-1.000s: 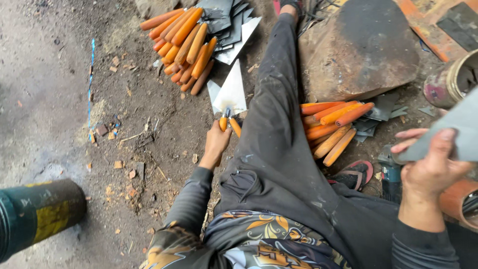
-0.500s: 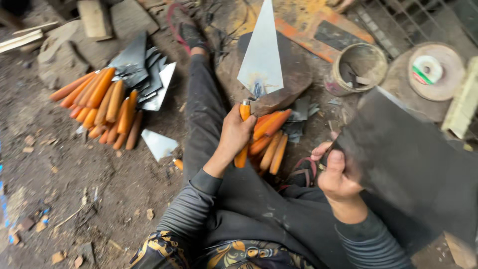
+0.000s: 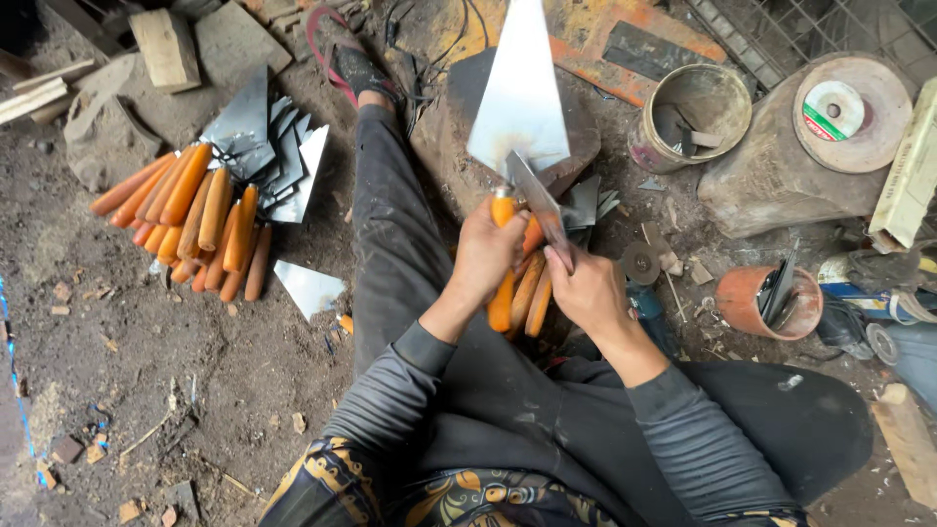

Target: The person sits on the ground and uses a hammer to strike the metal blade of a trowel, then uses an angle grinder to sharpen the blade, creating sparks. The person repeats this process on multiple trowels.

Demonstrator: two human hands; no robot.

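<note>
Both of my hands have come together over my lap since half a second ago, when the right one was held apart at the side with a dark metal sheet; the trowel blade now stands higher in view. I sit on a bare dirt floor [image 3: 146, 371] littered with chips of wood and stone, one leg stretched forward to a red sandal [image 3: 356, 60]. My left hand [image 3: 485, 256] is closed tight around the orange wooden handle [image 3: 501, 293] of a trowel, whose pointed triangular steel blade [image 3: 519, 93] points away from me, over a dark flat block [image 3: 459, 117]. My right hand [image 3: 586, 288] is partly closed, fingers pinching a narrow dark metal piece [image 3: 539, 207] that lies against the base of the blade, just beside my left hand. More orange handles [image 3: 532, 293] lie between my hands, beneath them. On the floor to my left rests a row of finished trowels [image 3: 200, 210], handles side by side and grey blades fanned together, with one loose blade [image 3: 310, 288] near my leg. To my right stands a rusty open can [image 3: 691, 115] holding scraps, a small orange pot [image 3: 763, 301] with dark metal pieces upright in it, and a stump-like block [image 3: 771, 181] carrying a round disc [image 3: 847, 112].
</note>
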